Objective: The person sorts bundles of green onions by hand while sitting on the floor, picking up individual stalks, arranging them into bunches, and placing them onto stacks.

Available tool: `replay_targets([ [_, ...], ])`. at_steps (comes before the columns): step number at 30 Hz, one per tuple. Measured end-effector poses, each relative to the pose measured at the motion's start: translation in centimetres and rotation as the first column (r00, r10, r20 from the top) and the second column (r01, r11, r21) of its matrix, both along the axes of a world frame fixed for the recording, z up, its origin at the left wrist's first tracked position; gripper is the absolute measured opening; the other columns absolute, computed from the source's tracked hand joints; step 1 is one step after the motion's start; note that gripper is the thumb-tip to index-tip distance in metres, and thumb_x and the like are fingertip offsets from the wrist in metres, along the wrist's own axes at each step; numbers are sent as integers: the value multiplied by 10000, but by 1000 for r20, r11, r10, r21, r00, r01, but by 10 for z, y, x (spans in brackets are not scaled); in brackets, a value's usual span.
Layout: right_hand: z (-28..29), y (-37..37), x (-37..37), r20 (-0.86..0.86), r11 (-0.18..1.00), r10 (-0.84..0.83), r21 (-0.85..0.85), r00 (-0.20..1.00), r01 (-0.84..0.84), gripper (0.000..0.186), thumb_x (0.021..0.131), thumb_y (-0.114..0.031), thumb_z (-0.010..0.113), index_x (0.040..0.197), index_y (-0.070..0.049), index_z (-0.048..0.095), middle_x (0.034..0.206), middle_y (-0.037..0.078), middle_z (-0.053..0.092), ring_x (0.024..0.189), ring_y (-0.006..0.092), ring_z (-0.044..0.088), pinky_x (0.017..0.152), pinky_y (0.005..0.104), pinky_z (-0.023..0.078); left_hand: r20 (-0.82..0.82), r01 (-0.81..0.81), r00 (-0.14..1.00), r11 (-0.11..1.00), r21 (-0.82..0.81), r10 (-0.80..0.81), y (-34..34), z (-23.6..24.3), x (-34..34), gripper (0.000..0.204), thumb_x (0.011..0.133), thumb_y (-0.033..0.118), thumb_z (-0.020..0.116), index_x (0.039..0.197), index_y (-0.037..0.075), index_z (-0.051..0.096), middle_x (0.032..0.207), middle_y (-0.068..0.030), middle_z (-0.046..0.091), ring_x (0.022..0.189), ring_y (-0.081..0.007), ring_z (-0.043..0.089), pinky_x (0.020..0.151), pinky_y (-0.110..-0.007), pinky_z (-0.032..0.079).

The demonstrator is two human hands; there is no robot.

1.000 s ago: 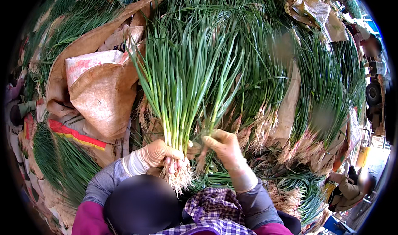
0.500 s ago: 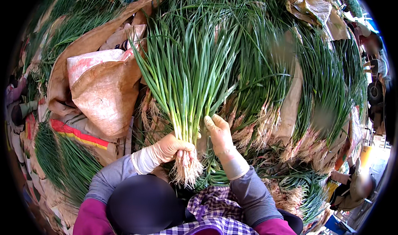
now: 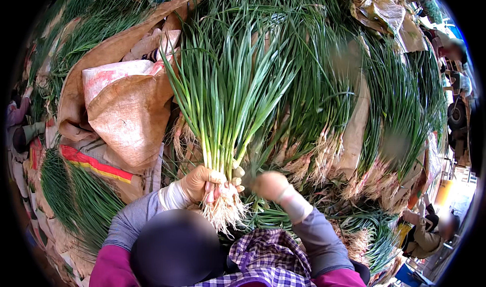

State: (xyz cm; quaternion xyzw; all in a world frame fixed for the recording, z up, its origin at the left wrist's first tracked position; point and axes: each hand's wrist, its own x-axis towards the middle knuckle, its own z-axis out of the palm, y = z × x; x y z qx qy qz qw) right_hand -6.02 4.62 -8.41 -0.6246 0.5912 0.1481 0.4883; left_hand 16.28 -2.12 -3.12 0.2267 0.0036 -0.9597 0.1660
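A bunch of green onions [image 3: 225, 99] stands nearly upright in front of me, green leaves fanning away and white roots hanging toward me. My left hand [image 3: 202, 181], in a pale glove, is wrapped around its stems just above the bulbs. Some left fingertips show on the right side of the stems. My right hand [image 3: 272, 185], also gloved, is to the right of the roots and apart from the bunch. Motion smears its fingers, so I cannot see whether they hold anything.
Heaps of green onions [image 3: 324, 84] lie ahead and to the right, roots toward me. A folded brown sack [image 3: 131, 117] is on the left, with more green onions [image 3: 76, 196] below it. Another onion pile [image 3: 362, 241] sits beside my right arm. Other people [image 3: 435, 231] are at the right edge.
My right hand has moved from beside the upper stems down and toward me, and is now blurred. The bunch's roots have spread wider in my left hand, which has shifted slightly left.
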Motion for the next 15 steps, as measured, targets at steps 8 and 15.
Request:
replay_targets([
  [8, 46, -47, 29, 579, 409, -765, 775, -282, 482, 269, 918, -296, 530, 1019, -49, 563, 820, -21, 558, 614, 58, 450, 509, 174, 353, -128, 30, 991, 999, -18, -32, -1, 1, -4, 538, 696, 58, 584, 1218, -17, 475, 1117, -192, 576, 1002, -314, 578, 969, -499, 404],
  [15, 71, -51, 47, 500, 320, -792, 828, -350, 460, 201, 930, -185, 514, 1055, -31, 540, 758, 24, 583, 596, 69, 486, 503, 185, 396, -24, -21, 1000, 996, -88, 19, -5, 7, -3, 560, 660, 62, 640, 1190, -20, 480, 1051, -181, 598, 909, -317, 613, 929, -514, 435],
])
